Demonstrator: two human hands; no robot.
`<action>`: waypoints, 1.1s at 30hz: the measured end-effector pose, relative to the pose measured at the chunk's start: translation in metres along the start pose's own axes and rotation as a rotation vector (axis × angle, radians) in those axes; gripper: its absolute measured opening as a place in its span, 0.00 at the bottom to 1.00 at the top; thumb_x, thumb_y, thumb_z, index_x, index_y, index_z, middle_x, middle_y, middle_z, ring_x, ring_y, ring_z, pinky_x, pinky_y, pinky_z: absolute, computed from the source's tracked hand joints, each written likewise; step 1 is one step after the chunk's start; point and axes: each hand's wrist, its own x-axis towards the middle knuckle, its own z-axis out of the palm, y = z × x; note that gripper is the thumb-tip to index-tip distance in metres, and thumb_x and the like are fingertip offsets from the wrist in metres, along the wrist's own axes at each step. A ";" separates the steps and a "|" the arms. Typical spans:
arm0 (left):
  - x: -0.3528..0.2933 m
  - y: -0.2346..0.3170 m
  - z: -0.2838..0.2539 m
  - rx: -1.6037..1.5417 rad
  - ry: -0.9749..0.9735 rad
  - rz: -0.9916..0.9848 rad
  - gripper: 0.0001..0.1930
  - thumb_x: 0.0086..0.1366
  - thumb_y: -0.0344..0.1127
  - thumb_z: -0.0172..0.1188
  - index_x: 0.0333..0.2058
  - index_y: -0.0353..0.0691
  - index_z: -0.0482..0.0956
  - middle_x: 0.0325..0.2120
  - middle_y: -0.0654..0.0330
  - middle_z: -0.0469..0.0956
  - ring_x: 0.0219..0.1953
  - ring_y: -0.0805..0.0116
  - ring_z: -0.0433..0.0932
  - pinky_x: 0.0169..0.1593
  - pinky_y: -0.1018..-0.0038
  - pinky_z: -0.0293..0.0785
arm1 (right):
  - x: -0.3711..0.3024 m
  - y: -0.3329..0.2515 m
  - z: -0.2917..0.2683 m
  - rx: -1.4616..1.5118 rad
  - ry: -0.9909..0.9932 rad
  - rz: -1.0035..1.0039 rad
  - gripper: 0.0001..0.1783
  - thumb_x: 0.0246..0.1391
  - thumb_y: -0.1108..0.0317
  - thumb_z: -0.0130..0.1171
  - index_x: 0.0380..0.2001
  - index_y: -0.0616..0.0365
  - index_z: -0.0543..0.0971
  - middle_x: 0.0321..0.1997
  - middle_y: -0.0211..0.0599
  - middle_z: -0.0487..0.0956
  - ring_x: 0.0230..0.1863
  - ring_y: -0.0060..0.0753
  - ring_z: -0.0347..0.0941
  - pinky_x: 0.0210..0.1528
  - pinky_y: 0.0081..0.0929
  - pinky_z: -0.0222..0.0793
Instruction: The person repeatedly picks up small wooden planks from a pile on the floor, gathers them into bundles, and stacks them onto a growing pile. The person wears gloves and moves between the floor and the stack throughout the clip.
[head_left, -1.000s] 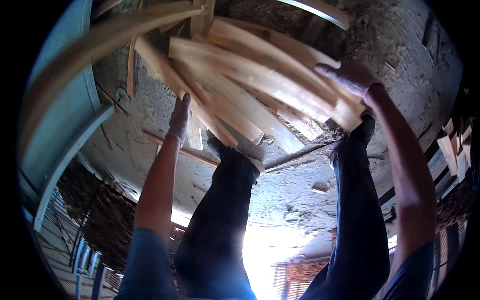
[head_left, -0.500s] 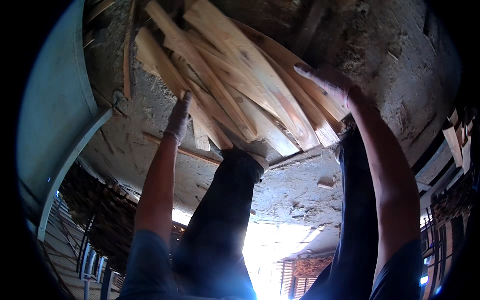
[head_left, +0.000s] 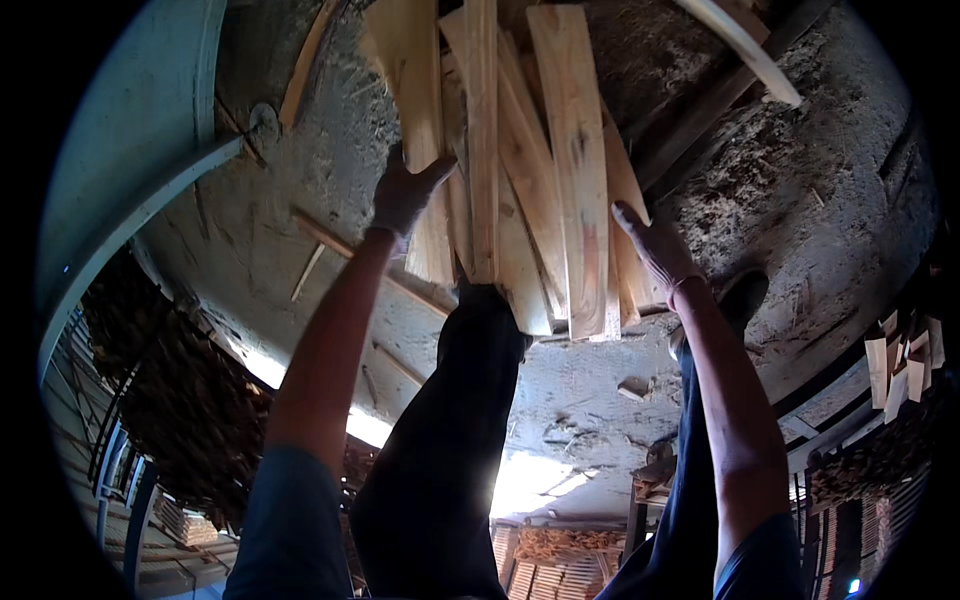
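Several pale wooden boards point(head_left: 582, 170) lie in a loose, overlapping bundle in front of me, their near ends by my legs. My gloved left hand point(head_left: 402, 198) is closed on the bundle's left edge, its thumb over the leftmost board point(head_left: 425, 110). At the right edge, my gloved right hand point(head_left: 658, 248) presses against the outermost board point(head_left: 625, 180) with the thumb showing. The boards hide its other fingers. A narrow board point(head_left: 483, 130) lies on top in the middle of the bundle.
A pale curved metal panel point(head_left: 130, 150) stands at the left. Thin wood strips point(head_left: 345, 245) and chips litter the dusty floor point(head_left: 600, 400). Another curved strip point(head_left: 745, 45) lies far right, near a dark beam point(head_left: 700, 115). Upright wood pieces point(head_left: 900, 365) stand at the right.
The bundle has turned from a slant to pointing nearly straight away from me. My left hand has shifted right along its left side; my right hand has come lower and slightly left.
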 end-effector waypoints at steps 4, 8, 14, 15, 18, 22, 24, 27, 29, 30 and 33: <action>-0.052 0.022 0.044 0.445 0.485 0.392 0.50 0.54 0.59 0.73 0.66 0.30 0.63 0.57 0.40 0.72 0.61 0.44 0.73 0.60 0.56 0.74 | -0.021 0.009 0.025 -0.056 0.273 -0.180 0.52 0.56 0.30 0.60 0.68 0.62 0.66 0.63 0.62 0.76 0.65 0.62 0.72 0.65 0.46 0.68; -0.052 0.034 0.069 0.517 0.158 0.112 0.32 0.59 0.47 0.68 0.58 0.37 0.72 0.47 0.46 0.80 0.51 0.49 0.81 0.55 0.59 0.77 | -0.021 0.005 0.026 -0.060 0.286 -0.221 0.44 0.60 0.35 0.61 0.63 0.63 0.72 0.58 0.58 0.80 0.61 0.56 0.76 0.61 0.42 0.71; -0.077 -0.001 0.001 0.096 0.136 0.001 0.29 0.61 0.44 0.63 0.57 0.34 0.70 0.46 0.43 0.81 0.49 0.50 0.82 0.52 0.60 0.79 | -0.001 0.021 0.002 0.016 0.091 -0.056 0.48 0.57 0.29 0.59 0.61 0.65 0.76 0.59 0.56 0.80 0.60 0.53 0.77 0.60 0.39 0.70; -0.078 -0.025 -0.032 0.175 0.166 -0.214 0.35 0.60 0.48 0.66 0.59 0.31 0.68 0.49 0.40 0.79 0.53 0.49 0.80 0.55 0.60 0.78 | -0.010 0.009 0.005 0.071 0.104 -0.114 0.46 0.57 0.29 0.59 0.55 0.66 0.80 0.51 0.54 0.84 0.53 0.49 0.81 0.55 0.38 0.73; -0.092 -0.120 -0.084 0.626 0.576 -0.085 0.53 0.56 0.60 0.72 0.66 0.23 0.60 0.57 0.31 0.73 0.63 0.44 0.73 0.64 0.59 0.71 | 0.008 0.011 -0.007 -0.018 0.000 0.075 0.43 0.57 0.31 0.62 0.55 0.63 0.79 0.39 0.33 0.82 0.37 0.26 0.71 0.44 0.30 0.70; -0.062 -0.092 -0.041 0.124 0.001 -0.145 0.47 0.65 0.62 0.64 0.70 0.31 0.59 0.67 0.39 0.67 0.69 0.49 0.67 0.69 0.62 0.63 | 0.018 0.035 -0.009 0.407 -0.145 -0.148 0.48 0.63 0.34 0.57 0.72 0.59 0.65 0.77 0.43 0.63 0.78 0.33 0.55 0.76 0.29 0.49; -0.044 -0.063 -0.005 0.181 -0.075 -0.079 0.45 0.65 0.62 0.63 0.68 0.30 0.63 0.63 0.41 0.72 0.65 0.50 0.72 0.66 0.63 0.67 | 0.023 0.039 -0.018 0.398 -0.276 -0.183 0.52 0.63 0.32 0.54 0.76 0.56 0.54 0.82 0.40 0.48 0.83 0.38 0.37 0.80 0.40 0.32; -0.026 -0.087 0.004 0.178 0.091 -0.099 0.47 0.60 0.69 0.65 0.62 0.30 0.72 0.57 0.38 0.76 0.59 0.48 0.76 0.58 0.60 0.74 | 0.012 0.012 -0.009 0.275 -0.348 -0.151 0.66 0.51 0.19 0.52 0.78 0.56 0.45 0.83 0.46 0.37 0.83 0.47 0.28 0.80 0.55 0.23; -0.023 -0.076 0.001 -0.030 -0.049 -0.056 0.46 0.64 0.70 0.61 0.63 0.30 0.72 0.55 0.41 0.78 0.59 0.54 0.77 0.61 0.64 0.72 | 0.003 0.004 -0.001 0.249 -0.375 -0.046 0.75 0.43 0.11 0.50 0.78 0.55 0.40 0.83 0.52 0.31 0.83 0.53 0.23 0.79 0.62 0.20; -0.017 -0.076 -0.012 -0.079 -0.087 -0.071 0.45 0.66 0.70 0.58 0.63 0.31 0.72 0.56 0.43 0.78 0.59 0.56 0.77 0.62 0.65 0.70 | -0.008 -0.004 0.007 0.244 -0.411 -0.029 0.77 0.40 0.09 0.48 0.78 0.54 0.39 0.82 0.55 0.29 0.83 0.55 0.22 0.78 0.64 0.20; -0.016 -0.046 -0.026 -0.090 -0.267 -0.157 0.43 0.73 0.69 0.47 0.71 0.38 0.62 0.69 0.51 0.67 0.72 0.62 0.62 0.72 0.70 0.57 | -0.032 -0.012 0.027 0.323 -0.423 -0.077 0.73 0.46 0.11 0.44 0.77 0.61 0.43 0.82 0.58 0.34 0.83 0.57 0.26 0.79 0.63 0.24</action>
